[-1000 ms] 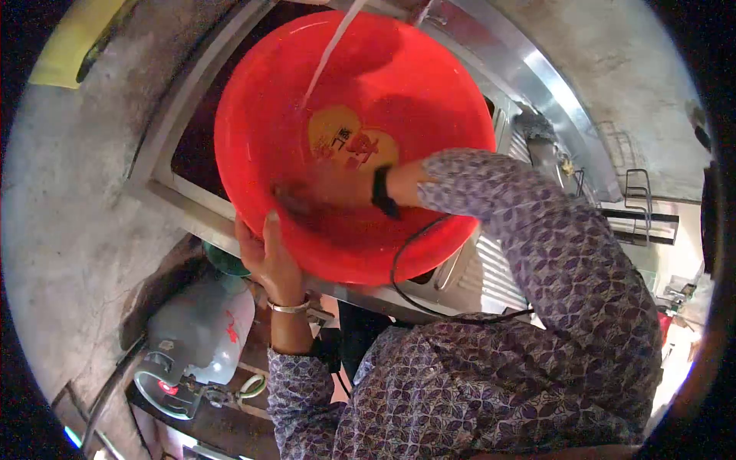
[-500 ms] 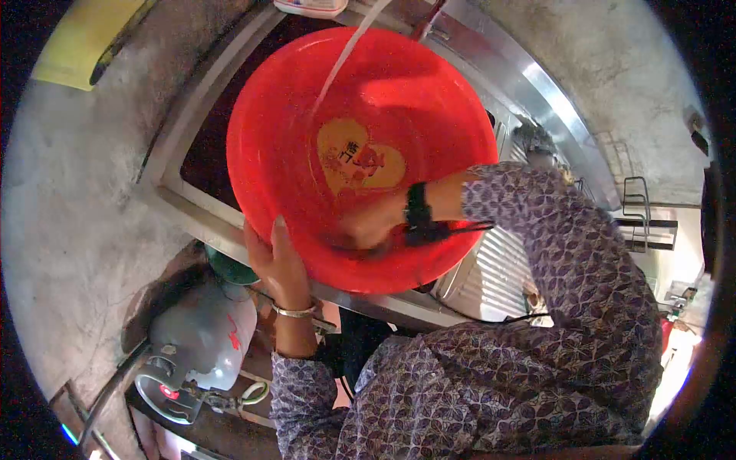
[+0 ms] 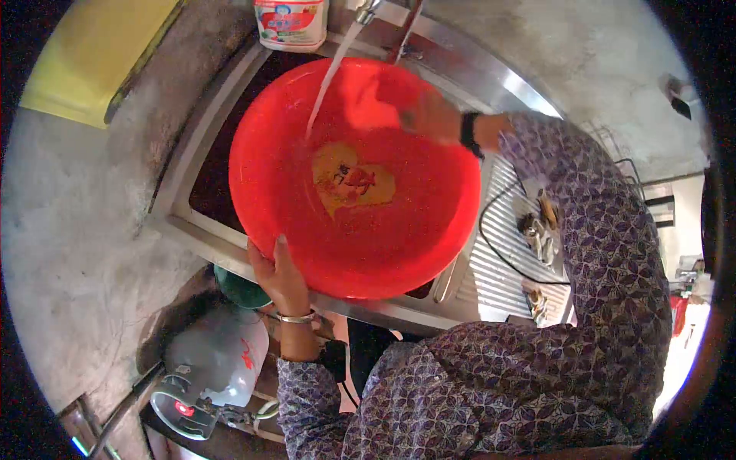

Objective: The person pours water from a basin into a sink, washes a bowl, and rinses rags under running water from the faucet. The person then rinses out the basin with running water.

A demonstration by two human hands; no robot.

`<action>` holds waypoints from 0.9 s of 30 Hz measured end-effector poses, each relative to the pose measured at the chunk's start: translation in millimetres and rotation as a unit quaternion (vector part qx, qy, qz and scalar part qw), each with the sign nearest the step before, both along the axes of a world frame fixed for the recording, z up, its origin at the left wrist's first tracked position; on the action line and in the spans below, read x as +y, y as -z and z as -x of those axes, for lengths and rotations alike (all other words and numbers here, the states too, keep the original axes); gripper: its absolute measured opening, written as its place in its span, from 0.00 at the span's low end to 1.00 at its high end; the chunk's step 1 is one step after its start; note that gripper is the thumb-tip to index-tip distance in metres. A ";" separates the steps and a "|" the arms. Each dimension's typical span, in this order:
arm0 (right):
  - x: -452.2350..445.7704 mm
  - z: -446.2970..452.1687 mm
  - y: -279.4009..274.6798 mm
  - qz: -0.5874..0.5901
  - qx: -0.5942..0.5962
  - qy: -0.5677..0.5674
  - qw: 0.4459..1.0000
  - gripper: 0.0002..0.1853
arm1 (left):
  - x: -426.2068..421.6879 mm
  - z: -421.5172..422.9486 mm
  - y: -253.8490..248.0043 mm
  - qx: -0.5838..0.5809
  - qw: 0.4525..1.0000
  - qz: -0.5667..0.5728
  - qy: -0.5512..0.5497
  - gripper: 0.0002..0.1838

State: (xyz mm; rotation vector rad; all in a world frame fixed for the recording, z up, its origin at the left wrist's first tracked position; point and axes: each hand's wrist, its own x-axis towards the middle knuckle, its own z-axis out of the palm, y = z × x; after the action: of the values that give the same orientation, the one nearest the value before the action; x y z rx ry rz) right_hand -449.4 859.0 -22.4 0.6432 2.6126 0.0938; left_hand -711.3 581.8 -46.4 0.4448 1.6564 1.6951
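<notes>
A large red basin (image 3: 414, 207) rests tilted over the sink (image 3: 211, 184), with a yellow heart-shaped print on its bottom. Water (image 3: 326, 83) runs into it from a faucet (image 3: 368, 11). My left hand (image 3: 280, 277) grips the basin's near left rim, thumb on the inside and fingers underneath. Inside the upper right part of the basin is my right hand (image 3: 433, 116), blurred, near the far wall; its fingers and anything in them cannot be made out.
Behind the sink stands a white bottle with a red label (image 3: 291, 24). Dark-stained items (image 3: 539, 239) lie on the ribbed drainboard (image 3: 491, 268) at the right. A grey gas cylinder (image 3: 222, 356) and a green container (image 3: 239, 287) are below left. Something yellow (image 3: 92, 57) is at upper left.
My right hand has moved from the basin's near side up to its far right side. The basin appears lower in view, and the faucet and bottle now show more. My left hand keeps the rim.
</notes>
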 end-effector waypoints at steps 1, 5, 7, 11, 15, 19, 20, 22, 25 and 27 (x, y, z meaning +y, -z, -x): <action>-29.5 -12.8 -6.3 0.073 -0.094 0.026 0.992 0.10 | -0.8 0.0 -0.7 0.001 1.000 -0.001 0.003 0.23; -117.9 -61.2 -5.5 0.407 -0.040 0.161 0.898 0.12 | -10.0 -9.4 -11.2 0.011 0.999 0.030 0.026 0.25; -141.9 -67.1 -28.8 0.508 0.016 0.330 0.795 0.15 | -10.2 -8.5 -23.4 -0.015 0.999 0.010 0.031 0.26; -155.5 -136.7 -62.4 0.292 0.345 0.216 0.865 0.18 | 9.4 -17.7 -76.2 -0.051 0.997 -0.047 0.028 0.29; -156.9 -190.7 -66.1 0.175 0.396 0.295 0.852 0.20 | 20.5 -11.0 -87.8 -0.024 0.996 -0.082 0.014 0.29; -178.2 -252.2 -85.0 0.252 0.385 0.469 0.754 0.18 | 22.5 -43.6 -116.8 0.013 0.997 -0.075 0.032 0.28; -180.5 -263.9 -78.3 0.258 0.388 0.467 0.751 0.18 | 19.2 -49.6 -125.0 0.019 0.997 -0.072 0.031 0.28; -183.4 -277.0 -65.9 0.190 0.429 0.380 0.797 0.18 | 21.7 -60.6 -161.6 0.143 0.989 -0.024 -0.005 0.25; -192.4 -264.8 -72.1 0.221 0.385 0.442 0.780 0.17 | 34.7 -43.8 -203.1 0.206 0.976 -0.040 0.062 0.23; -194.8 -271.7 -70.3 0.241 0.348 0.483 0.766 0.17 | 45.5 -48.2 -232.1 0.208 0.974 -0.059 0.075 0.22</action>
State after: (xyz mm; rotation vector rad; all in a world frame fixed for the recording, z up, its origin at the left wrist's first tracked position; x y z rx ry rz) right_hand -177.6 664.2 47.9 1.9751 2.3224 -1.3005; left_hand -663.1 627.3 185.7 1.0144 1.7590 1.6710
